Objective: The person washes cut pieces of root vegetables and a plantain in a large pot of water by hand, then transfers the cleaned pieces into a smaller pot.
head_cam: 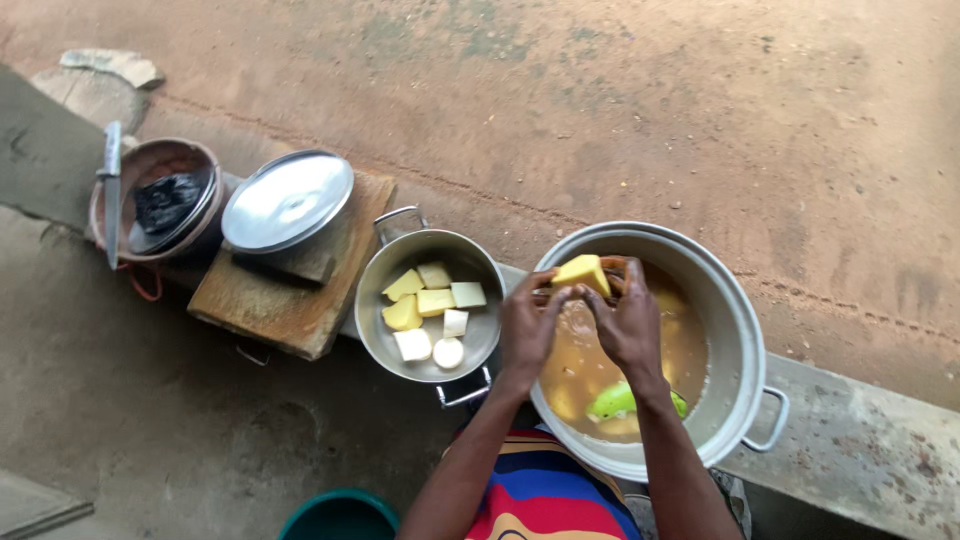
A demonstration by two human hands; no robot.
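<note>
Two pots sit side by side in front of you on a low concrete surface (860, 440), and around it the bare reddish ground (650, 90) fills most of the view. Your large pot (745, 330) is the biggest thing here, holding brownish water with yellow pieces and one green peeled piece (615, 400) floating near your right wrist. Just left of it, almost touching, stands the smaller pot (375, 290) with cut yellow and white chunks (432, 312) lying in its bottom. Further left a worn wooden board (270, 305) carries a shiny round lid (287, 200), and beyond that a brown bowl (150, 165) holds a dark crumpled bag, with a knife (112, 190) resting across its left rim. A teal basin rim (340, 505) shows at the bottom edge, near your left elbow.

Your left hand (527, 325) and right hand (628, 325) meet over the far side of the large pot, above the water. Both are curled partly closed, fingertips pinching from either side the yellow chunk (582, 272), which sits just above and between your thumbs, clear of the liquid. A brownish piece seems to lie under the chunk between your fingers, but you cannot tell what it is. Nothing stands between your hands and the chunk; the smaller pot's rim is close beside your left wrist.
</note>
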